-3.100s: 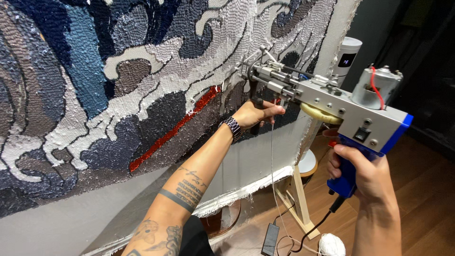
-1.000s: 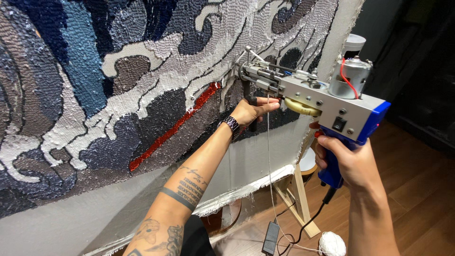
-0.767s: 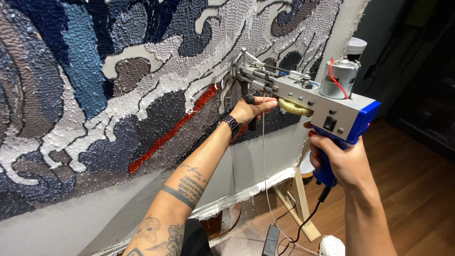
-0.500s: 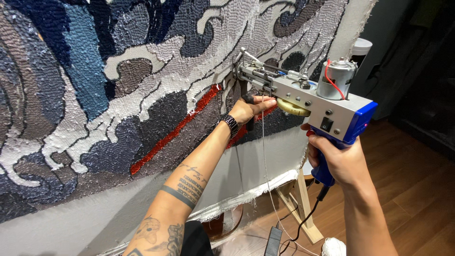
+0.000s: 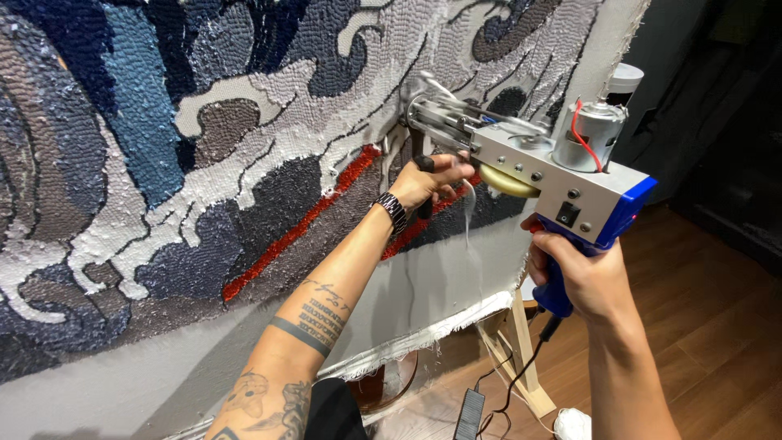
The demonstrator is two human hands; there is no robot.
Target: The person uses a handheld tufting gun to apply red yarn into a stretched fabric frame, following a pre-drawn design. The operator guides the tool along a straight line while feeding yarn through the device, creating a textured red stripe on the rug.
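Note:
A grey and blue tufting gun is pressed nose-first against a stretched cloth tufted with blue, grey, white and red yarn. My left hand grips the gun's black front handle close to the cloth. My right hand is wrapped around the blue rear grip. A pale yarn strand hangs down under the gun. A watch sits on my left wrist.
A wooden frame leg stands on the wood floor below the cloth. A black power adapter and cable lie on the floor, with a white yarn ball near them. Bare grey cloth fills the lower left.
The gun and both hands have shifted slightly along the cloth, staying pressed to it near the red stripe. Both grips are unchanged.

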